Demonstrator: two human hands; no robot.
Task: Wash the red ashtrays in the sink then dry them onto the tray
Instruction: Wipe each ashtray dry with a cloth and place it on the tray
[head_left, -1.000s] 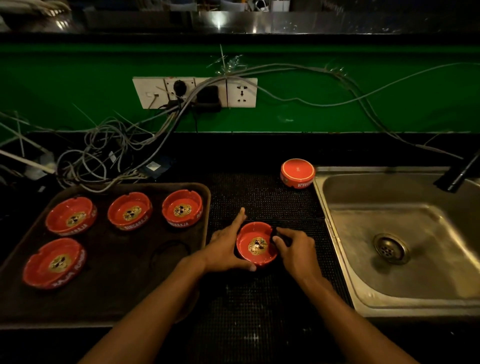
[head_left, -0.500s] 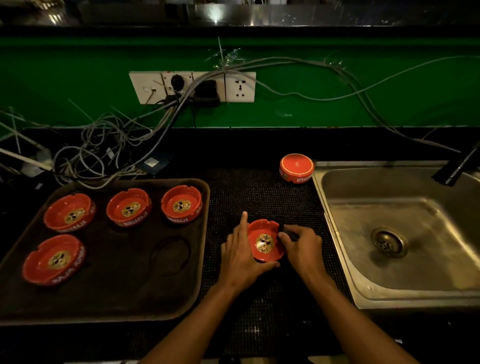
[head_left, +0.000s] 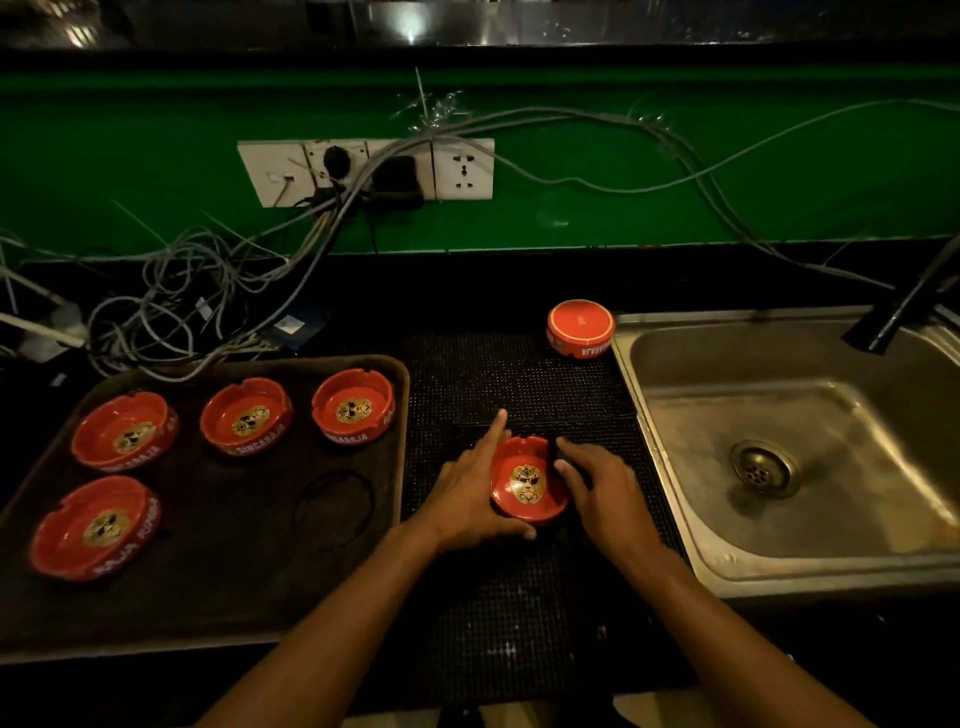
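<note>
Cradling a glossy red ashtray (head_left: 527, 486) with a gold lion emblem, left hand (head_left: 467, 493) and right hand (head_left: 605, 491) grip its sides.

Both forearms are bare from the bottom edge of the frame to the wrists. The left hand (head_left: 470, 493) and right hand (head_left: 605, 493) wear no gloves, rings, watch or bracelet.

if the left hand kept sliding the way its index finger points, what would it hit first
Probably nothing soon. The left hand points up and slightly right across the black mat, passing left of the upside-down ashtray; only the green wall lies beyond, though depth is hard to judge.
</note>
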